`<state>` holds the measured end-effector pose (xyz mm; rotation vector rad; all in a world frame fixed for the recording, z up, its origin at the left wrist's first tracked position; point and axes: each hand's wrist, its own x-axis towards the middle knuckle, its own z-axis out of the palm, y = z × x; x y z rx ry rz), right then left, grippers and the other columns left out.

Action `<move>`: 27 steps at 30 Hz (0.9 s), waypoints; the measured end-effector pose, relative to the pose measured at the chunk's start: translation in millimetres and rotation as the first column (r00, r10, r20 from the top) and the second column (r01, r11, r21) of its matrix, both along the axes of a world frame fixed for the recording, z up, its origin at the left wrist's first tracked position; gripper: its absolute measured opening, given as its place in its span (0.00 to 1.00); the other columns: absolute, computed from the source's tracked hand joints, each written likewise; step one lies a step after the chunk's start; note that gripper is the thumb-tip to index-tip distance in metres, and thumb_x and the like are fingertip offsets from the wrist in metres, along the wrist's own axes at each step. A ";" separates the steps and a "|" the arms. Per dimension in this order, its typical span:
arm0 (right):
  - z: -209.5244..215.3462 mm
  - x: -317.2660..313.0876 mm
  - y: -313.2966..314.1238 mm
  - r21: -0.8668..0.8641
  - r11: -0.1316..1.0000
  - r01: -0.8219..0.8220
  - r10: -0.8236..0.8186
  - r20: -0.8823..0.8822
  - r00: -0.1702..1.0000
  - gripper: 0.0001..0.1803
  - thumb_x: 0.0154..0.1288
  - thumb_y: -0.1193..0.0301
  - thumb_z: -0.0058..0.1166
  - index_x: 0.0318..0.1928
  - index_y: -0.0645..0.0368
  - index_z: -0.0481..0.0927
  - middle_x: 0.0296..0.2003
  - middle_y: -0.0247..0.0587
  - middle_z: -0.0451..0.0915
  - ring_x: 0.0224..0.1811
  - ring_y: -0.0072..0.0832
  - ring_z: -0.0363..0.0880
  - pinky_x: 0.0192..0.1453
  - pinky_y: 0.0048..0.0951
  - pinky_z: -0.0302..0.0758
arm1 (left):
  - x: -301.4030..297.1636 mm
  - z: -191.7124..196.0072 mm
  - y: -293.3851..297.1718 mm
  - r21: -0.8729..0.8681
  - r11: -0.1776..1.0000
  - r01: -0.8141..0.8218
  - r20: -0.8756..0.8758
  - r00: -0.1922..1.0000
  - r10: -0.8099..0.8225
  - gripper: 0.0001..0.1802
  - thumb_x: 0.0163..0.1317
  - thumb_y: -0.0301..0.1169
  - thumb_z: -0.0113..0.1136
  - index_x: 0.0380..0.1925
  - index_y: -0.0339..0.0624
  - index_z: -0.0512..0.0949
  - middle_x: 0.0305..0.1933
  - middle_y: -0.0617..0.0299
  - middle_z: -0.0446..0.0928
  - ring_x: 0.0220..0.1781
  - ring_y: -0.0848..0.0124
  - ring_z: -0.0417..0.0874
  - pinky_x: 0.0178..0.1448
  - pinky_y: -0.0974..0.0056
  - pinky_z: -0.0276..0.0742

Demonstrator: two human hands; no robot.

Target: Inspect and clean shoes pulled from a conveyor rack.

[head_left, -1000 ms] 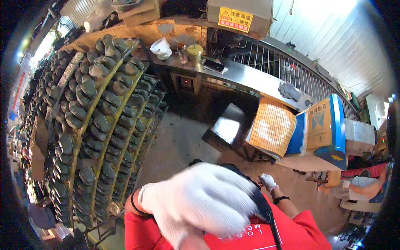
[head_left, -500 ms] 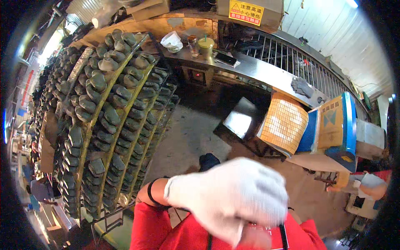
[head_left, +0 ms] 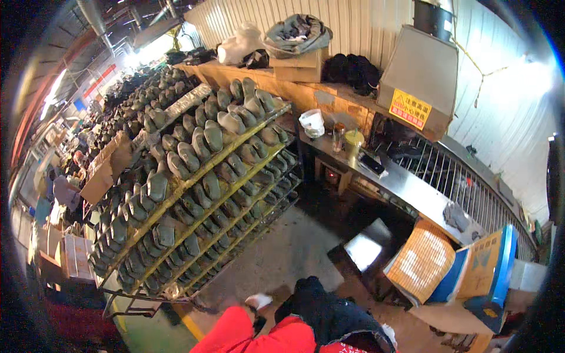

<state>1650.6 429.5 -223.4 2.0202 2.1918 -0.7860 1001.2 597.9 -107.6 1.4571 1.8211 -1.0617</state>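
My left hand point(head_left: 259, 301), in a white glove, hangs low near the bottom edge, beside my red sleeve point(head_left: 229, 330). It is small and blurred, so its fingers do not show. Right of my dark clothing point(head_left: 329, 312), a small white patch that looks like the glove of my right hand point(head_left: 388, 334) shows at the lower edge. Its fingers are hidden. Nothing can be made out in either hand. Nearest to the left hand stands a slanted rack point(head_left: 203, 170) with yellow rails, loaded with several rows of dark shoe-shaped forms point(head_left: 176, 206).
A metal counter point(head_left: 412, 191) runs along the right, with a yellow-lidded cup point(head_left: 353, 141), a phone point(head_left: 372, 163) and a grey glove point(head_left: 455, 216). Beyond it lies a barred conveyor point(head_left: 447, 176). A bead-covered seat point(head_left: 421, 259) and a cardboard box point(head_left: 479, 267) stand on the right.
My gloved hands have dropped from in front of my chest to the lower edge. The view has tilted up, bringing the back wall and ledge into sight and shifting the rack right.
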 end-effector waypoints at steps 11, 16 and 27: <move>32.6 26.0 88.5 -0.085 0.989 -0.124 0.127 0.034 0.991 0.13 0.67 0.58 0.54 0.42 0.53 0.81 0.30 0.45 0.82 0.28 0.47 0.83 0.29 0.46 0.79 | -24.8 -36.2 -71.1 0.283 0.835 -0.472 0.709 0.689 0.149 0.21 0.68 0.48 0.55 0.41 0.40 0.83 0.40 0.52 0.85 0.40 0.54 0.83 0.44 0.53 0.77; 21.6 54.3 102.6 -0.056 0.968 -0.246 0.250 0.074 0.966 0.15 0.65 0.57 0.56 0.44 0.53 0.81 0.29 0.44 0.81 0.26 0.45 0.83 0.27 0.45 0.79 | 14.6 16.2 -3.0 0.002 0.707 -0.707 0.832 0.393 0.390 0.21 0.72 0.48 0.50 0.42 0.40 0.79 0.42 0.53 0.82 0.45 0.55 0.82 0.50 0.53 0.76; 73.1 -8.9 122.2 -0.124 0.987 0.101 -0.135 -0.310 0.941 0.22 0.76 0.57 0.51 0.45 0.66 0.83 0.49 0.57 0.84 0.55 0.48 0.81 0.59 0.42 0.76 | -7.5 -6.8 -28.8 0.406 0.914 -0.012 0.557 0.796 -0.237 0.15 0.68 0.34 0.48 0.45 0.43 0.83 0.51 0.48 0.83 0.53 0.50 0.83 0.60 0.52 0.78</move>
